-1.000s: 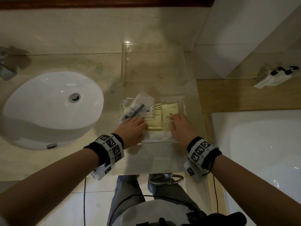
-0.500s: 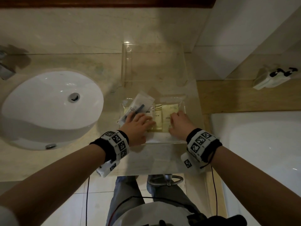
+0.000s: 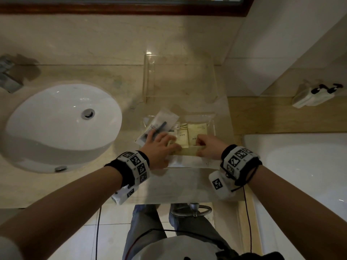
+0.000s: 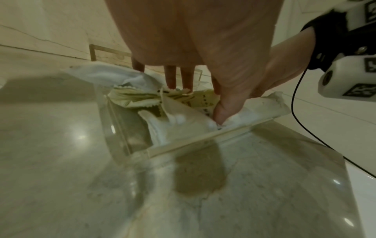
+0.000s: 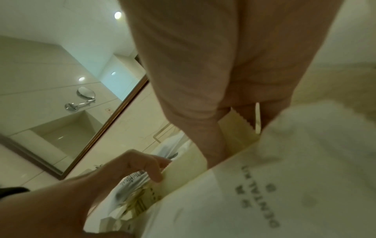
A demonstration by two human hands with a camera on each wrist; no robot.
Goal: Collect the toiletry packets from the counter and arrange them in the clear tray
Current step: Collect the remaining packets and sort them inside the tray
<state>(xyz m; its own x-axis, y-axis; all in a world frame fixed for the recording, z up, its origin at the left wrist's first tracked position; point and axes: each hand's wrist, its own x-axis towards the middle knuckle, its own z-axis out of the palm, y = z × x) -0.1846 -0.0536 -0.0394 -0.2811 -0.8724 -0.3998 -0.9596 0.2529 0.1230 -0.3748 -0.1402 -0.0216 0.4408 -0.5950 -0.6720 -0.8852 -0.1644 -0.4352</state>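
Observation:
The clear tray (image 3: 214,121) sits on the counter right of the basin, with several packets in it. Both hands hold one pale yellow packet (image 3: 188,152) lying crosswise over the tray's near half: my left hand (image 3: 171,145) pinches its left end, my right hand (image 3: 200,147) its right end. Two more yellow packets (image 3: 197,131) lie flat behind it. A clear packet with a dark stick inside (image 3: 159,126) leans over the left rim. Under the hands lies a white dental kit packet (image 5: 254,201). In the left wrist view my thumb presses down near the tray's front wall (image 4: 203,136).
A white basin (image 3: 62,126) fills the counter's left side. A second clear acrylic stand (image 3: 180,77) sits against the wall behind the tray. The counter ends just right of the tray, with a bathtub (image 3: 300,175) beyond. Bare counter lies in front of the tray.
Both hands drew back toward the tray's near edge. One yellow packet, flat among the others before, is now turned crosswise and held between the two hands.

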